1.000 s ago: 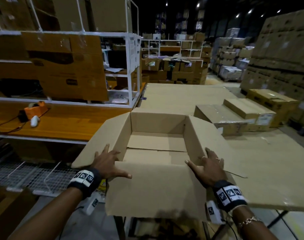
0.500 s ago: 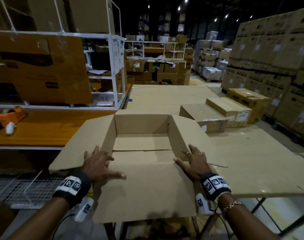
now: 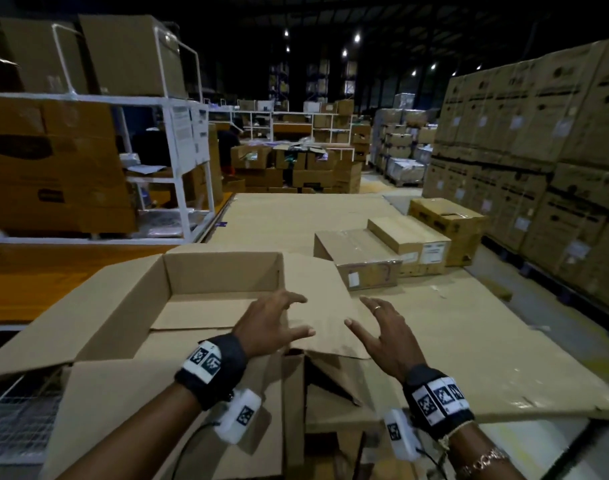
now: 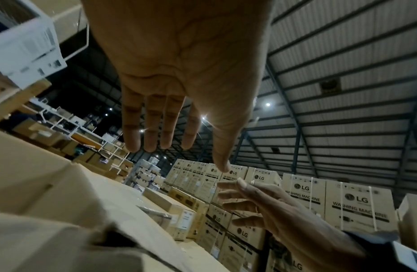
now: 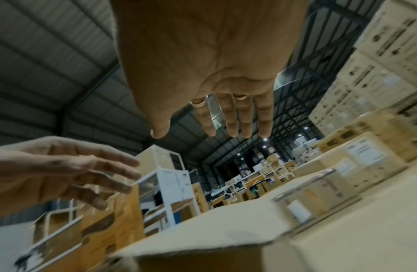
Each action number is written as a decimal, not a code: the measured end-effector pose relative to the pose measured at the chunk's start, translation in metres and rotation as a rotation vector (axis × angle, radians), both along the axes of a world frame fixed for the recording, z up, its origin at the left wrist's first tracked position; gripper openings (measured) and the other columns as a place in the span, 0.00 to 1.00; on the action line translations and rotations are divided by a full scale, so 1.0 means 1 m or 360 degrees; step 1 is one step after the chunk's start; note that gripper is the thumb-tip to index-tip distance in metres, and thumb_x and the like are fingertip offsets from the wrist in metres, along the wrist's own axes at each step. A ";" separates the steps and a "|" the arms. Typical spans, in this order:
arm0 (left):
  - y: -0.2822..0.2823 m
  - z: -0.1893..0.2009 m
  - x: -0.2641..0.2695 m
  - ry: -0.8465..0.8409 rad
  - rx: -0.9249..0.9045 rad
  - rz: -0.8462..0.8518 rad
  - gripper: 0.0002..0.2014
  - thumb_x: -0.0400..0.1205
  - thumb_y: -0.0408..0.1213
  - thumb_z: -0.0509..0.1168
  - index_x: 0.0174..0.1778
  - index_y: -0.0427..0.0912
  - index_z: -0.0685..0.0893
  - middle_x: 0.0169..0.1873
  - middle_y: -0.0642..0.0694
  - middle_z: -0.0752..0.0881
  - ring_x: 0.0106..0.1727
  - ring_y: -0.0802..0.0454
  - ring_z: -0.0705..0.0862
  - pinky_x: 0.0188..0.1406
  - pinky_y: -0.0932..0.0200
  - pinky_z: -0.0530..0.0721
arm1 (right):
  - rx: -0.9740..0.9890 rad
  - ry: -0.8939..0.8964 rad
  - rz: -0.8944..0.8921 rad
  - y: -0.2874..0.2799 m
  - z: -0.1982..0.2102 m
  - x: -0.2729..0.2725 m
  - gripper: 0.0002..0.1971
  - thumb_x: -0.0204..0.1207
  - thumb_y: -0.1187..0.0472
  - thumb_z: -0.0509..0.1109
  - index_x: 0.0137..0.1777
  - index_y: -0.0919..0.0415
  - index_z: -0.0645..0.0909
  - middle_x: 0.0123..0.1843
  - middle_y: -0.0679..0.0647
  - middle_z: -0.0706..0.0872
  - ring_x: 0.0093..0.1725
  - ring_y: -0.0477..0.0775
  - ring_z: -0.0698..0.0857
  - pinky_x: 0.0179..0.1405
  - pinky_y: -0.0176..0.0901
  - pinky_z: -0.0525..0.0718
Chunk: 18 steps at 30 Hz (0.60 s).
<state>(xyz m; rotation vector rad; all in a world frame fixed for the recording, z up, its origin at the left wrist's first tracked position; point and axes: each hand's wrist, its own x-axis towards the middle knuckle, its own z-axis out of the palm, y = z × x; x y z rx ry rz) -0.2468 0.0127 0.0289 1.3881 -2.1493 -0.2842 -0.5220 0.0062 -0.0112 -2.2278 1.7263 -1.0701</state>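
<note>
Your hands are both spread wide and hold nothing. The left hand [image 3: 271, 323] hangs over the inner part of the right flap [image 3: 320, 303] of the open cardboard box [image 3: 220, 271], and the right hand [image 3: 387, 332] is over that flap's outer edge. I cannot tell whether any fingertip touches the card. The box stands at the near edge of the surface [image 3: 452, 341], with its near flap [image 3: 157, 410] hanging down toward you. Nothing shows inside, so expect it to be light and easy to shove off the edge. The board should be stiff across a panel but will fold readily at the creases, and its matte face should not slip. To move it, take it by the walls or corners, not by a flap. To fold a flap, lay a flat palm near its free edge. It is plain brown and unprinted, all four flaps are splayed outward, and the bottom flaps meet in a seam.
</note>
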 end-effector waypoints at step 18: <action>-0.153 -0.003 -0.239 0.0239 0.0328 0.0311 0.35 0.70 0.60 0.79 0.72 0.55 0.80 0.66 0.52 0.86 0.64 0.51 0.85 0.57 0.61 0.80 | 0.0207 -0.0443 0.0046 -0.124 0.012 -0.204 0.33 0.74 0.34 0.73 0.76 0.48 0.76 0.69 0.49 0.81 0.63 0.50 0.83 0.61 0.57 0.86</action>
